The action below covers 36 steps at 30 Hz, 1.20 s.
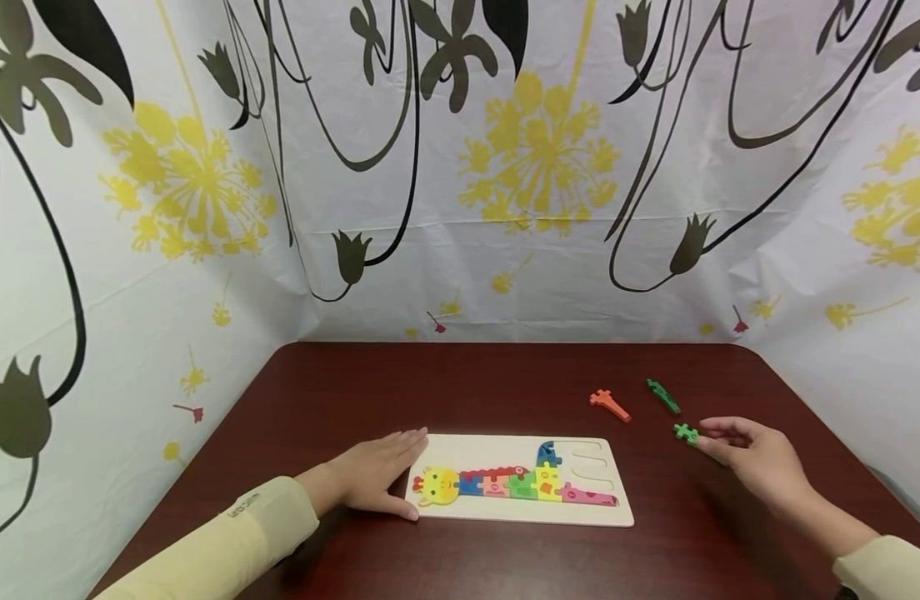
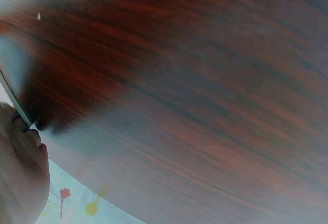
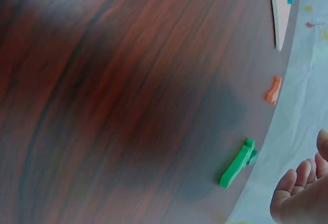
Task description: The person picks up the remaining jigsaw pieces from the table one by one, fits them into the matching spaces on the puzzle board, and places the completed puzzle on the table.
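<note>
A pale giraffe puzzle board (image 1: 520, 511) lies on the table with a yellow giraffe head, a red strip and several coloured body pieces set in it. My left hand (image 1: 377, 468) lies spread at the board's left edge, fingers straight; the left wrist view shows the left hand's fingers (image 2: 23, 137) at that edge. Over at the right, my right hand (image 1: 760, 462) hovers by a bright green puzzle piece (image 1: 686, 432), thumb and fingers apart and loosely bent. The right wrist view shows this bright green piece (image 3: 236, 167) lying on the table, partly covered by the hand in the head view.
A dark green piece (image 1: 663, 397) and an orange piece (image 1: 610, 405) lie loose behind the bright green one. The dark brown table (image 1: 460, 387) ends at a white flower-patterned cloth (image 1: 460, 275) hanging behind and along the sides.
</note>
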Each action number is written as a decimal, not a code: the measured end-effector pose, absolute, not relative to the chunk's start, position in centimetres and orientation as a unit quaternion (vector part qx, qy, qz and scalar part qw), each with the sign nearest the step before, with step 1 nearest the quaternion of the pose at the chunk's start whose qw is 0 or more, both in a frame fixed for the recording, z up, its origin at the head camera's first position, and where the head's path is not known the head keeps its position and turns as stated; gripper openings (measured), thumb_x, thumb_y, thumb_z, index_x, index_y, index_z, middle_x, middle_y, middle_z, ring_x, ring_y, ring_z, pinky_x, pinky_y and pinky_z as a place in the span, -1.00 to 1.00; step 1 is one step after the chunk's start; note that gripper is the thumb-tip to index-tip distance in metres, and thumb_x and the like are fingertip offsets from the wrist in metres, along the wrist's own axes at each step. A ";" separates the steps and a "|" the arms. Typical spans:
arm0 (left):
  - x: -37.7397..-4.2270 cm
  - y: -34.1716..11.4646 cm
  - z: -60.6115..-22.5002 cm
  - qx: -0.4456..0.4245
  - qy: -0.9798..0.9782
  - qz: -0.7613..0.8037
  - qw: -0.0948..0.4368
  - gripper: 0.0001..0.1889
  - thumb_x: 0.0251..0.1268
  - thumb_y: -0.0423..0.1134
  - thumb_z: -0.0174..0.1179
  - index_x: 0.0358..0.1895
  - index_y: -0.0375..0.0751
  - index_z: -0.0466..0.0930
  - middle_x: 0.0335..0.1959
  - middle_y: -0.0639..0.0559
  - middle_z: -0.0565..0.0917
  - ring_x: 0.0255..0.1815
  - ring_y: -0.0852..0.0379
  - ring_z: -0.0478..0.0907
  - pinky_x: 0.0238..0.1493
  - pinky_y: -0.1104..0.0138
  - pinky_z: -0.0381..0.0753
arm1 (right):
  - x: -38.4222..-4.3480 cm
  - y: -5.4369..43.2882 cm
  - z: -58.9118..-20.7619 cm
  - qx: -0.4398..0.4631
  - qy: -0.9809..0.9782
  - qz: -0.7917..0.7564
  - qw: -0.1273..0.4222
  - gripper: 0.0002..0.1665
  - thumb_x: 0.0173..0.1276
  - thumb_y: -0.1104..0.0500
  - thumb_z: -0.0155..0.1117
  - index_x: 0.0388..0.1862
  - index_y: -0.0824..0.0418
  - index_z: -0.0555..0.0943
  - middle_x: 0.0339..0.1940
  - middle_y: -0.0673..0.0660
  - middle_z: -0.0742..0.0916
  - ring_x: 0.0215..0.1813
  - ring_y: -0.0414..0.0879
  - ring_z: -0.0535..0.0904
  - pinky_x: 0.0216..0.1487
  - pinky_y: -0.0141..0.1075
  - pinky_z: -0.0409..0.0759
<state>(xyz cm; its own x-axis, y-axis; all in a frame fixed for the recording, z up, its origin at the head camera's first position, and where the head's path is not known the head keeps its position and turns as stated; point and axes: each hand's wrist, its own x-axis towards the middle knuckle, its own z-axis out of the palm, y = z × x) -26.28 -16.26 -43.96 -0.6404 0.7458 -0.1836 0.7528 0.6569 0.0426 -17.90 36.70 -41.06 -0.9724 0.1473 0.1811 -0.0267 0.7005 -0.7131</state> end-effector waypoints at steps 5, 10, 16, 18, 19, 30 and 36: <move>-26.3 -16.3 -44.0 0.414 0.905 -0.016 0.095 0.14 0.08 0.61 -0.17 0.57 -0.14 -0.12 0.58 0.02 -0.08 0.55 0.11 -0.12 0.47 0.15 -0.01 | -18.0 37.8 -41.5 -0.040 -0.917 0.377 0.123 -0.44 0.36 -0.02 0.32 0.14 0.37 0.57 -0.16 0.15 0.71 -0.32 -0.45 0.52 -0.43 -0.35 0.55; -26.3 -16.3 -44.0 0.416 0.904 -0.013 0.094 0.14 0.09 0.61 -0.16 0.57 -0.14 -0.12 0.58 0.01 -0.08 0.55 0.10 -0.12 0.47 0.15 -0.02 | -18.1 38.9 -41.7 -0.048 -0.919 0.374 0.116 -0.39 0.36 -0.06 0.31 0.16 0.39 0.55 -0.13 0.17 0.70 -0.32 -0.52 0.47 -0.42 -0.35 0.55; -26.4 -16.3 -44.0 0.418 0.904 -0.015 0.092 0.14 0.09 0.62 -0.18 0.57 -0.14 -0.12 0.58 0.02 -0.08 0.55 0.11 -0.12 0.47 0.15 -0.02 | -18.4 40.0 -41.9 -0.056 -0.922 0.372 0.093 -0.32 0.37 -0.10 0.28 0.20 0.43 0.50 -0.08 0.20 0.69 -0.29 -0.57 0.41 -0.37 -0.37 0.55; -26.4 -16.3 -44.1 0.418 0.904 -0.017 0.091 0.15 0.08 0.62 -0.18 0.57 -0.14 -0.12 0.58 0.02 -0.08 0.55 0.11 -0.12 0.47 0.16 -0.01 | -18.5 40.3 -42.0 -0.062 -0.924 0.369 0.078 -0.27 0.37 -0.14 0.27 0.21 0.44 0.49 -0.03 0.26 0.68 -0.25 -0.52 0.40 -0.34 -0.36 0.53; -26.4 -16.3 -44.1 0.417 0.904 -0.017 0.091 0.15 0.08 0.62 -0.18 0.57 -0.14 -0.11 0.58 0.01 -0.08 0.55 0.11 -0.12 0.47 0.16 -0.01 | -18.6 40.4 -42.0 -0.065 -0.925 0.368 0.070 -0.25 0.37 -0.16 0.26 0.22 0.44 0.48 -0.01 0.28 0.67 -0.23 -0.50 0.40 -0.32 -0.35 0.52; -26.3 -16.2 -44.0 0.419 0.903 -0.022 0.088 0.15 0.08 0.62 -0.19 0.57 -0.15 -0.11 0.58 0.00 -0.07 0.55 0.10 -0.11 0.47 0.16 -0.01 | -19.2 41.6 -42.7 -0.098 -0.915 0.392 0.010 -0.14 0.36 -0.22 0.22 0.25 0.51 0.41 0.08 0.35 0.63 -0.06 -0.06 0.54 -0.16 -0.19 0.52; -26.4 -16.3 -44.2 0.419 0.903 -0.025 0.088 0.15 0.08 0.63 -0.20 0.57 -0.15 -0.11 0.58 0.01 -0.08 0.55 0.11 -0.12 0.47 0.16 -0.01 | -19.5 41.7 -43.2 -0.099 -0.912 0.397 -0.014 -0.12 0.34 -0.24 0.24 0.25 0.51 0.41 0.18 0.50 0.51 0.13 0.33 0.42 -0.14 -0.10 0.50</move>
